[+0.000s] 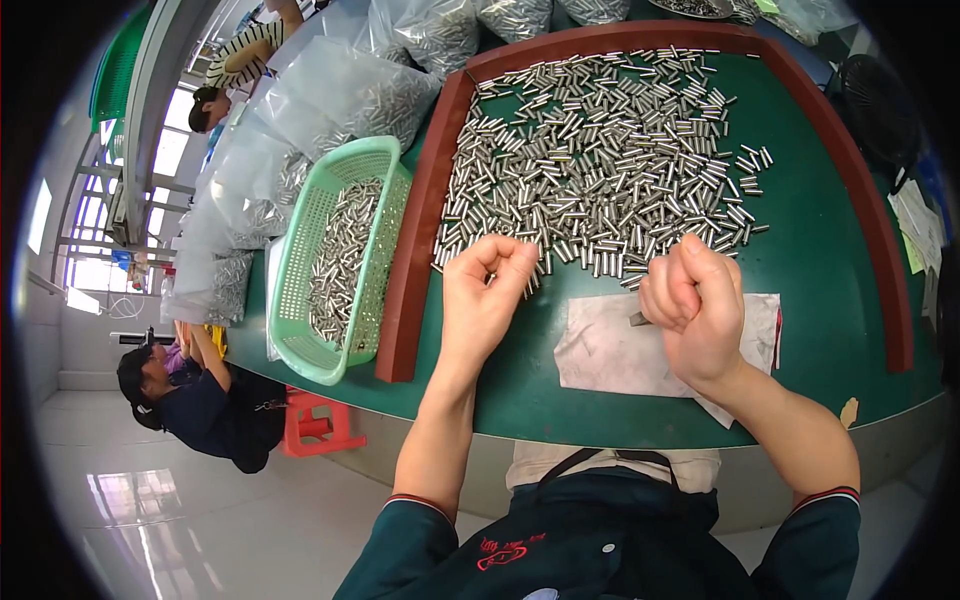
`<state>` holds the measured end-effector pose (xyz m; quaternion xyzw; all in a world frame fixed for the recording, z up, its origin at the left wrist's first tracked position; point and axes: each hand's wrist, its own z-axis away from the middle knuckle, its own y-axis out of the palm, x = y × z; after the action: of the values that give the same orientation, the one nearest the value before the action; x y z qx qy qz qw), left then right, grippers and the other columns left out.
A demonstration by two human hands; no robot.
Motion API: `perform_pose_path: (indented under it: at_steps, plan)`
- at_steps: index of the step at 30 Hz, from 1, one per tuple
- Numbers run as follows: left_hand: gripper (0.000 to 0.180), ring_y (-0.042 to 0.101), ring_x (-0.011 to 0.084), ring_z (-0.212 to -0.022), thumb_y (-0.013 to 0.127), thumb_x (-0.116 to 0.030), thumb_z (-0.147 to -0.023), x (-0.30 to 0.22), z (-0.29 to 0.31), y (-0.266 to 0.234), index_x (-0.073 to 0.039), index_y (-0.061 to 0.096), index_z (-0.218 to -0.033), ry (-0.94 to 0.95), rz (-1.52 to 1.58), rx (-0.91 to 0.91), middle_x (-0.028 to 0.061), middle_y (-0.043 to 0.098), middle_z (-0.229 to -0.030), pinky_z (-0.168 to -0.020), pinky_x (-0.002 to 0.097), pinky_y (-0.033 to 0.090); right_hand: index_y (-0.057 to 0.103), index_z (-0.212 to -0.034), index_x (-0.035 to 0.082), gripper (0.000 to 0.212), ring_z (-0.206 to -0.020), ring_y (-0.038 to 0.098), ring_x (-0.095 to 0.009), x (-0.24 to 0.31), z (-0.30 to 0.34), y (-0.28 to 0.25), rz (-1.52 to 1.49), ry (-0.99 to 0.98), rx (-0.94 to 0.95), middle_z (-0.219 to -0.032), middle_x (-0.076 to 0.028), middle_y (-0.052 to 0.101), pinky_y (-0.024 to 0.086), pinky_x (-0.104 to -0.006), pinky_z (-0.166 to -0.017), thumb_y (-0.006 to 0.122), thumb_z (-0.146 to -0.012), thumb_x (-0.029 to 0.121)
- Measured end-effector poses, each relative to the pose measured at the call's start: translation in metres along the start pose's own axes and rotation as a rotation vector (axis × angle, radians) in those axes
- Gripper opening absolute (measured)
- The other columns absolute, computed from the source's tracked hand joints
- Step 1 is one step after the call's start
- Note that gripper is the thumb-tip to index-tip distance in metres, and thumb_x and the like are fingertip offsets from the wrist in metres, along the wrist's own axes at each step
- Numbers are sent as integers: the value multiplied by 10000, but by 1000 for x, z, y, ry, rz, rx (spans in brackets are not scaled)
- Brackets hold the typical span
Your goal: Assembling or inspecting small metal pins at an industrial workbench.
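A wide heap of short, shiny metal pins (590,160) lies spread over the green tabletop (810,260). My left hand (485,300) is at the heap's near left edge, its fingers curled and the thumb against the forefinger. Whatever it pinches, if anything, is hidden. My right hand (700,310) is closed in a fist above a pale, stained cloth (610,345). One grey metal pin (638,319) sticks out from under its curled fingers; the inside of the fist cannot be seen.
A red-brown raised border (425,230) frames the work area. Left of it stands a light green perforated basket (290,290) of pins. Clear bags (345,95) of pins line the far left. Beyond the table are a red stool (315,425) and two people. A black fan (875,110) stands at right.
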<state>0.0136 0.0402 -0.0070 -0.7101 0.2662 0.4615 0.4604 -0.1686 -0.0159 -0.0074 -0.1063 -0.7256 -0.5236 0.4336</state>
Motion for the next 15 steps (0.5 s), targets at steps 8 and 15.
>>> perform_pose_path:
  at_steps: [8,15]
  plan:
    - [127,434,198,-368,637,-90,-657,-6,6,9,-53,628,-778,152,-618,41,71,438,-434,-390,313,346,273,-467,91,419,-396,216,-69,2,0,-1,6,5,-23,-412,5,291,180,-233,-391,330,-867,199]
    - [110,482,220,-411,654,-119,-667,-11,7,14,-38,595,-712,234,-629,171,80,487,-477,-413,315,377,262,-458,110,431,-368,164,-75,1,-1,1,25,7,-47,-395,5,255,160,-240,-371,316,-875,207]
